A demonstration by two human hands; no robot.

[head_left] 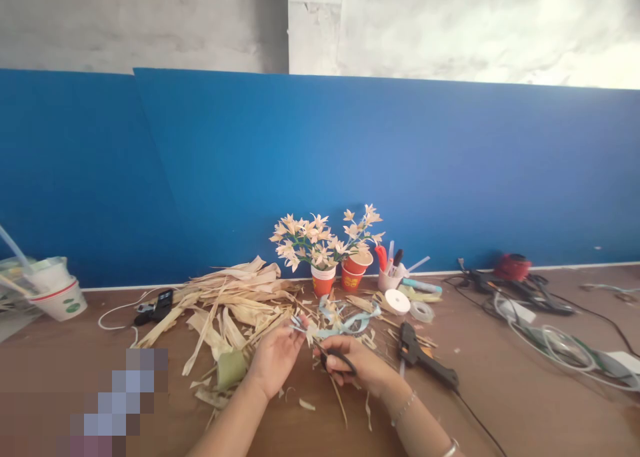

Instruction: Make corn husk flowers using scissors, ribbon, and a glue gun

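Near the middle of the table, my left hand [277, 354] pinches a small pale strip [299, 324] between thumb and fingers; its exact kind is too small to make out. My right hand [357, 364] is closed around the black handles of a pair of scissors [340, 362], whose blades point up and left toward the fingers of my left hand. Light blue ribbon [363, 321] lies curled just beyond both hands. Dry corn husks [240, 297] are heaped behind and left of my left hand, and a green roll of tape [231, 370] is beside that wrist.
Husk flowers [310, 237] stand in red paper cups [323, 285] by the blue partition [350, 150]. A black glue gun [425, 357] with its cord lies at right. Tape rolls [423, 312], a pen cup [390, 280], cables [565, 350] and a white cup [60, 300] are around.
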